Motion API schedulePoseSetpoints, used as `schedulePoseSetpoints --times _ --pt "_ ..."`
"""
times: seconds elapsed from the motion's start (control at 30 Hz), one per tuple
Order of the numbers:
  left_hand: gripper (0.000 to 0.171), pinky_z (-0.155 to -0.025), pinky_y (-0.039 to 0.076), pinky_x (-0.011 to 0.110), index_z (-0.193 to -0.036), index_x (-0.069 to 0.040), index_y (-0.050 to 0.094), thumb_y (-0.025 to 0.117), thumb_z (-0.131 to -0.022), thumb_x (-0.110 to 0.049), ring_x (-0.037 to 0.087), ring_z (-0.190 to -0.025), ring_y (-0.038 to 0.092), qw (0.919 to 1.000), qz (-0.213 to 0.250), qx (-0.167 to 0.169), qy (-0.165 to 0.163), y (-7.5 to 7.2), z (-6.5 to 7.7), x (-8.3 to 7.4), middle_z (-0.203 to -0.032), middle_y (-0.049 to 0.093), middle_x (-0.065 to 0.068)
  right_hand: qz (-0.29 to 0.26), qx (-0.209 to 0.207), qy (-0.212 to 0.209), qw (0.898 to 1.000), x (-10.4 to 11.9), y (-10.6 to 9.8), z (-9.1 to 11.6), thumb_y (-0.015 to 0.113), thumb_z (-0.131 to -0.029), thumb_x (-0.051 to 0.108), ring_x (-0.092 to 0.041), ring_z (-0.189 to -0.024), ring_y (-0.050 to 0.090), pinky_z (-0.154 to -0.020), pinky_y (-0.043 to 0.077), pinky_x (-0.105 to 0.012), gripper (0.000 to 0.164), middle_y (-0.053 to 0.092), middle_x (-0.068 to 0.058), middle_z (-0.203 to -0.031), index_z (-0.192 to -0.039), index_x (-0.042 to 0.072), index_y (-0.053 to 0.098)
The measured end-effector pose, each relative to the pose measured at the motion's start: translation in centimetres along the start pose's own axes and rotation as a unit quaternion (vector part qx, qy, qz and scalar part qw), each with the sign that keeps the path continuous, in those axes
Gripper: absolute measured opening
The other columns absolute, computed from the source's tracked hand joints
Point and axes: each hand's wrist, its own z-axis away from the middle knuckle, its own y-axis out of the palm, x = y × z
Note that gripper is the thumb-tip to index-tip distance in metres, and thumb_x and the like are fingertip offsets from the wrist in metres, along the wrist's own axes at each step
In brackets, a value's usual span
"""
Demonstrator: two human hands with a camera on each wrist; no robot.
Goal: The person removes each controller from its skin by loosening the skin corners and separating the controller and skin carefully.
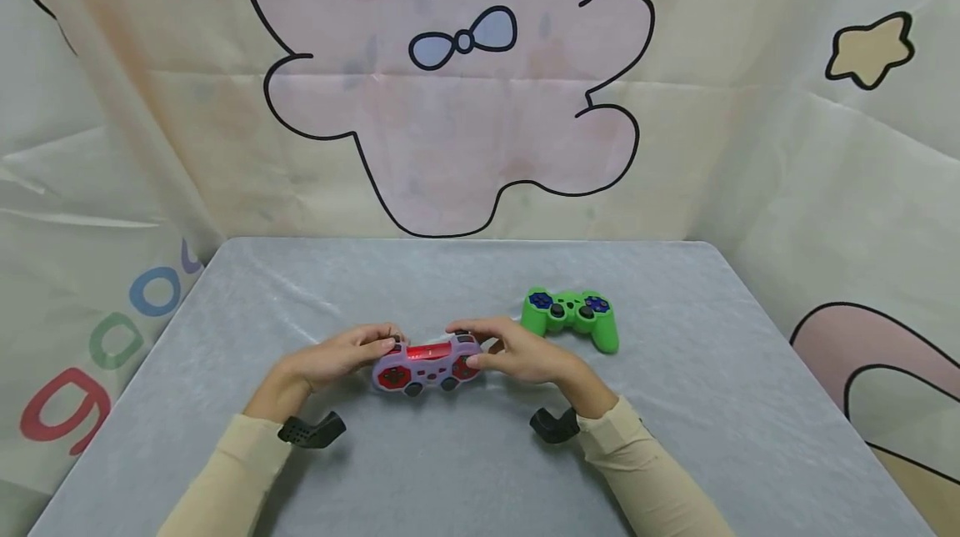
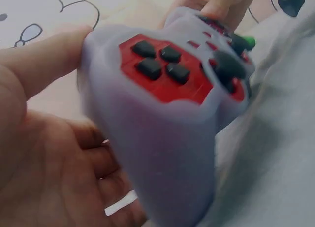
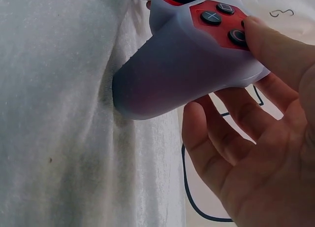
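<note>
A game controller (image 1: 429,369) in a pale purple sleeve with red panels is held between both hands, its top edge tipped up toward the head camera. On its left end the left hand (image 1: 349,355) grips it, thumb at the edge near the direction buttons (image 2: 162,62) and fingers behind. The right hand (image 1: 517,351) pinches the other end, its thumb (image 3: 275,47) on the face beside the round button and fingers underneath. One grip of the controller meets the grey cloth in the right wrist view. A small white strip (image 2: 120,203) shows by the left fingers.
A green controller (image 1: 573,313) with blue panels lies on the grey cloth-covered table (image 1: 420,470), just beyond the right hand. Printed curtains (image 1: 450,103) hang behind the table and at both sides. Dark wrist devices (image 1: 311,430) sit at both cuffs.
</note>
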Motion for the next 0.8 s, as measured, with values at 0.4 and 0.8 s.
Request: schedulePoseSetpoints --times 0.4,0.8 --pt "0.009 -0.095 0.046 0.034 -0.108 -0.015 0.051 0.048 -0.105 -0.022 0.011 -0.108 0.055 0.9925 0.117 -0.012 0.033 1.0 -0.6 0.8 -0.118 0.053 -0.003 -0.007 -0.002 0.003 1.000 -0.1 0.0 0.2 0.064 -0.100 0.017 -0.019 -0.116 0.060 -0.093 0.053 -0.034 0.053 0.062 -0.008 -0.140 -0.149 0.008 0.049" --pt "0.007 -0.098 0.044 0.035 -0.095 -0.022 0.054 0.056 -0.102 -0.021 0.018 -0.119 0.043 0.9873 0.143 -0.055 0.041 1.2 -0.5 0.3 -0.122 0.045 0.000 0.009 -0.008 0.002 1.000 -0.1 0.0 0.1 0.065 -0.100 0.018 -0.021 -0.117 0.058 -0.095 0.052 -0.035 0.052 0.060 -0.006 -0.143 -0.149 0.009 0.050"
